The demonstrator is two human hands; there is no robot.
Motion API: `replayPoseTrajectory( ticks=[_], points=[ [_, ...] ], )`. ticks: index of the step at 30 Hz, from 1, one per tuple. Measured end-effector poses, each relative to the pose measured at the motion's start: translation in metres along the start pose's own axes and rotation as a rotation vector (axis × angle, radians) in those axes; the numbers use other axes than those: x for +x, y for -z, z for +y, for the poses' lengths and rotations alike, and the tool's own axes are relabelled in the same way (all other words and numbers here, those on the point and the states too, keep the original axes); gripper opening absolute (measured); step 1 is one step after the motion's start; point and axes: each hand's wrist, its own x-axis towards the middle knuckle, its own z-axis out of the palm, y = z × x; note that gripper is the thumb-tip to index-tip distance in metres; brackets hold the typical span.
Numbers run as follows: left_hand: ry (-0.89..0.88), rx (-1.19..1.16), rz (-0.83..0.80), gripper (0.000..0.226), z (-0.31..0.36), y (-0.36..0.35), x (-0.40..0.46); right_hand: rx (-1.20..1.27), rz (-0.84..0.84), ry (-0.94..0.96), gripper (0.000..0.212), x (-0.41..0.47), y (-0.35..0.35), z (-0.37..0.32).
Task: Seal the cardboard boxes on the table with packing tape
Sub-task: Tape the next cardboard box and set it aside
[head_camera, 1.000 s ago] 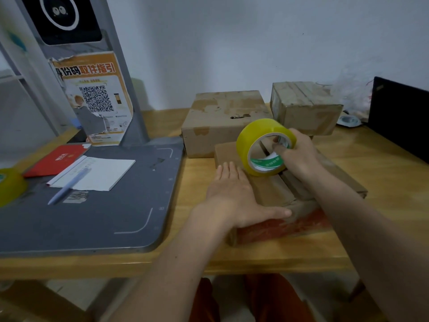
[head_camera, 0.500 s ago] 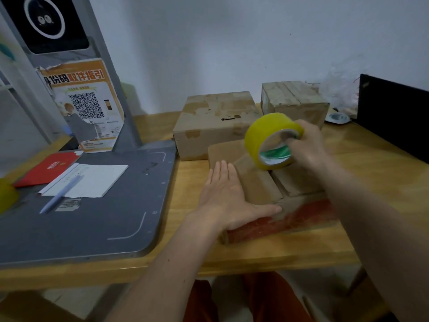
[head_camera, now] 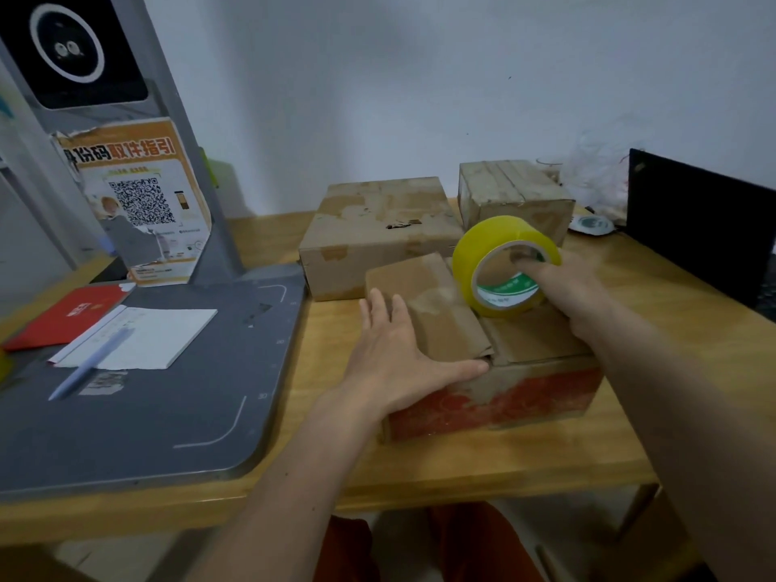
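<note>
Working on the wooden table (head_camera: 420, 472), near box (head_camera: 495, 371) at its front edge, flaps raised and unsealed; two far boxes (head_camera: 378, 233) look already taped. My left hand (head_camera: 394, 354) lies flat, fingers straight, pressing the left flap; my right hand (head_camera: 575, 291) grips the yellow tape roll (head_camera: 504, 266) above the seam. Bare table right and near.

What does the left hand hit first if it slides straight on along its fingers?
The left hand lies flat on the near box, fingers pointing away. Straight on, it would probably meet the big box behind, though the depth between the two boxes is unclear.
</note>
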Motion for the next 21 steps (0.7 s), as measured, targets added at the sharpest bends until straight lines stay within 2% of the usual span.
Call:
replayPoseTrajectory(
  ticks=[7, 13, 17, 21],
  points=[
    [-0.127, 0.229, -0.149, 0.137, -0.023, 0.02, -0.002, -0.038, -0.032, 0.029, 0.03, -0.007, -0.025, -0.004],
    [-0.181, 0.308, -0.166, 0.122, -0.033, 0.023, -0.004, -0.062, -0.07, -0.001, 0.025, -0.014, -0.032, -0.012],
    [-0.206, 0.365, -0.182, 0.118, -0.041, 0.022, -0.004, -0.14, -0.1, 0.032, 0.036, -0.016, -0.036, -0.017],
    [-0.192, 0.354, -0.187, 0.122, -0.038, 0.023, -0.004, -0.121, -0.095, 0.011, 0.033, -0.017, -0.036, -0.013]
  ],
)
